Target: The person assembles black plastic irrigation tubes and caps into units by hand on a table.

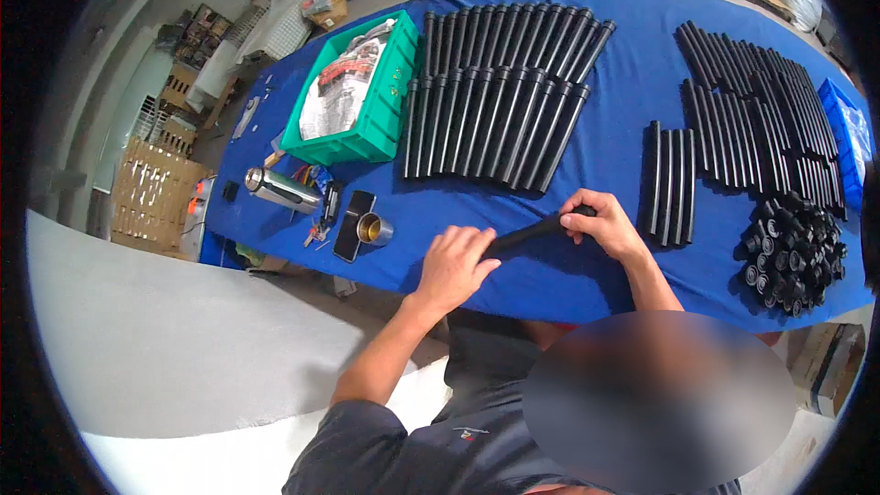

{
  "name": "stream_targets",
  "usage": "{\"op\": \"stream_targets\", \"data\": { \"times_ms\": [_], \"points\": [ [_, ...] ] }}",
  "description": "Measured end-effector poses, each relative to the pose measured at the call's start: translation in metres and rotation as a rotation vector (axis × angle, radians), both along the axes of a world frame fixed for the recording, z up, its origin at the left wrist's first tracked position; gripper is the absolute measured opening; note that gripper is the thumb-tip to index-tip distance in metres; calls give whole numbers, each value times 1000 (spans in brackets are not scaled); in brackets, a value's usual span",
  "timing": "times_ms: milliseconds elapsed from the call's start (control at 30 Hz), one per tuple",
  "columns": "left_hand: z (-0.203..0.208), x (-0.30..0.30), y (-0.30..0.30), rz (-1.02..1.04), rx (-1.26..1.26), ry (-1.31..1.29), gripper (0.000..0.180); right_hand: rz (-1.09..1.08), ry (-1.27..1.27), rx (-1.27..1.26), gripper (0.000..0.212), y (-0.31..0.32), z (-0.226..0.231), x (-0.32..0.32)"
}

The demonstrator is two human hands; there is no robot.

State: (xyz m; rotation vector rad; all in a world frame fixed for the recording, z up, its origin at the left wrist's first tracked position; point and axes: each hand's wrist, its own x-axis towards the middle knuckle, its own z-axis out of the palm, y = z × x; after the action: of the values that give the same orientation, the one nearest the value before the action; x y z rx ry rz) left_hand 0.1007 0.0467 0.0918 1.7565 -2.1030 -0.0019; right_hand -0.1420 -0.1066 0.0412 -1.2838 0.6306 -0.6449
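A black tube point(529, 236) lies slanted between my hands, just above the blue cloth at the near side of the table. My left hand point(456, 264) is closed around its left end, which the fingers hide. At the other end, the fingers and thumb of my right hand point(603, 225) pinch the tube near a dark end piece point(584, 211); whether that piece is a separate cap I cannot tell. Beyond my hands, two rows of black tubes with wider collars point(495, 124) lie side by side. Plain black tubes point(672, 185) lie right of my right hand.
A heap of black caps point(793, 257) sits at the right, below more tubes point(761, 105) and a blue bin point(852, 142). On the left are a green crate point(357, 145) holding printed paper, a steel flask point(282, 189), a phone point(353, 225) and a metal cup point(374, 229).
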Motion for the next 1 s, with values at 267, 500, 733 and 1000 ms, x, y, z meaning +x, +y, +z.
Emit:
{"op": "stream_targets", "data": {
  "times_ms": [267, 500, 733, 1000],
  "points": [
    [43, 31, -100, -66, -93, 207, 29, -12, -335, 162, 82, -11, -9, -12],
    [43, 154, -303, 384, -208, 106, 42, 171, -229, 210, 78, -14, -9, -12],
    [17, 157, -373, 751, -24, 11, 44, 185, -227, 253, 75, -18, -14, -15],
    [9, 157, -385, 829, 74, -38, 42, 191, -160, 231, 70, -18, -14, -14]
  ]
}}
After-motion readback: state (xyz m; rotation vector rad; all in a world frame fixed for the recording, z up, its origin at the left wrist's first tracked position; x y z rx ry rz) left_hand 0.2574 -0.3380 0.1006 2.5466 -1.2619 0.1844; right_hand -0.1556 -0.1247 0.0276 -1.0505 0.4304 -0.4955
